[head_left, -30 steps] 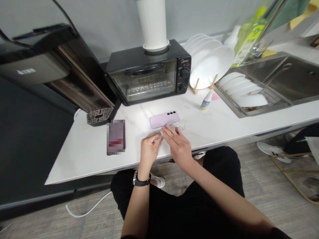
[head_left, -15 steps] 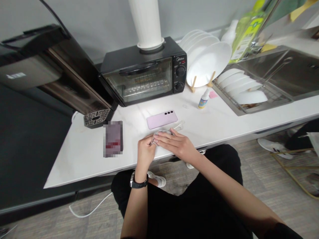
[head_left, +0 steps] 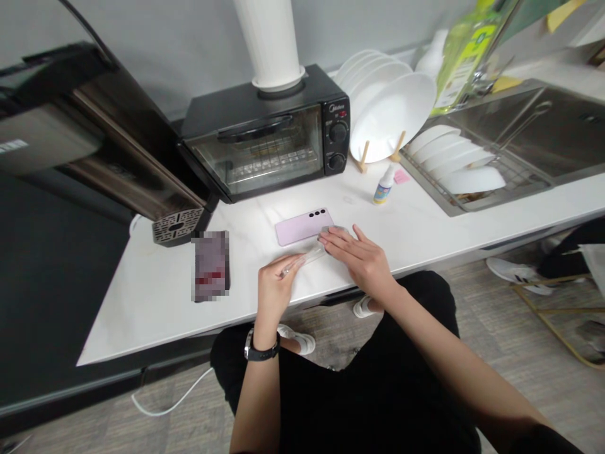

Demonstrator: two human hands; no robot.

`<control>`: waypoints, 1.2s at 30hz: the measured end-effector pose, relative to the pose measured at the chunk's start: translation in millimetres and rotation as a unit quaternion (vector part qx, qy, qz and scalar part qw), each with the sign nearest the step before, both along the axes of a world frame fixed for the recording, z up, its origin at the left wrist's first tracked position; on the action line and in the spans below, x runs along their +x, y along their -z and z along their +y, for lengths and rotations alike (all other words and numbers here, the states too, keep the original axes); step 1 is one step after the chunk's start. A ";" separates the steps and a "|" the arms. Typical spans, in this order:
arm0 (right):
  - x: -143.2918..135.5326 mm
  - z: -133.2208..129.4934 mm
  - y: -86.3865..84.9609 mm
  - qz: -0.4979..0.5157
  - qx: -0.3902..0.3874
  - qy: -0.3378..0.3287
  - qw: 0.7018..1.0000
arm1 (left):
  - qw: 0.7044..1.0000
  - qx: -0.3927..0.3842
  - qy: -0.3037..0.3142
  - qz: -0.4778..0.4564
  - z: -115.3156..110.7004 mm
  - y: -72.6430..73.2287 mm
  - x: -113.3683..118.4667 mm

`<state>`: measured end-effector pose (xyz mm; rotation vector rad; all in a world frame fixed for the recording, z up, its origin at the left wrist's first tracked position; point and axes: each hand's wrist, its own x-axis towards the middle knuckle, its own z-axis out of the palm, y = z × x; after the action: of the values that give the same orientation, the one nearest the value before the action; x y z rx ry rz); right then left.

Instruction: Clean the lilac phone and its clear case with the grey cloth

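Note:
A clear phone case (head_left: 311, 255) is pinched at its left end between the thumb and fingers of my left hand (head_left: 275, 277), just above the front of the counter. On its far right end my right hand (head_left: 363, 257) presses a thin greyish cloth (head_left: 338, 231) with fingers laid together, thumb raised apart. Much of the cloth is hidden under the fingers. Right behind the case, a lavender phone (head_left: 297, 228) rests with its back and three camera lenses up. A small white spray bottle (head_left: 383, 185) stands upright farther right.
A blurred-out dark flat item (head_left: 210, 266) lies left on the white counter (head_left: 161, 315). Behind are a coffee machine (head_left: 127, 170) and a black toaster oven (head_left: 265, 151). White plates (head_left: 397, 116) stand in a rack beside the sink (head_left: 558, 135); a pink note (head_left: 401, 176) lies near the spray bottle.
My right hand has slid right and away from my left hand, taking the cloth along the case. More of the clear case now shows between the hands.

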<state>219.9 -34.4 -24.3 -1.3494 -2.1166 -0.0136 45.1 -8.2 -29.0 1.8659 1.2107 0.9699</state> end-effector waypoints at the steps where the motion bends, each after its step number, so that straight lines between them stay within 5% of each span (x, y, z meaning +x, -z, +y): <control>1: 0.1 -0.5 -0.1 0.001 0.000 0.012 1.000 | 1.000 0.001 0.001 -0.001 0.0 0.4 -0.4; 11: -32.0 -8.5 2.1 0.025 -0.018 0.112 0.993 | 1.000 0.019 0.005 -0.011 -1.4 0.4 -2.4; 23: -71.6 -18.2 -2.7 0.001 -0.018 -0.039 0.999 | 0.998 0.043 -0.019 0.040 0.8 11.1 -15.4; 30: -55.7 -14.7 0.8 -0.025 -0.011 -0.091 0.995 | 0.998 0.040 0.004 0.042 1.8 8.6 -12.0; 36: -38.8 -13.5 1.8 -0.020 -0.003 -0.055 0.998 | 0.999 0.031 0.014 0.021 0.9 4.3 -6.4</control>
<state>181.0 -47.9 -26.0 -1.2447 -2.2234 0.0106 38.8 -7.2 -33.4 1.9551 1.1871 0.9681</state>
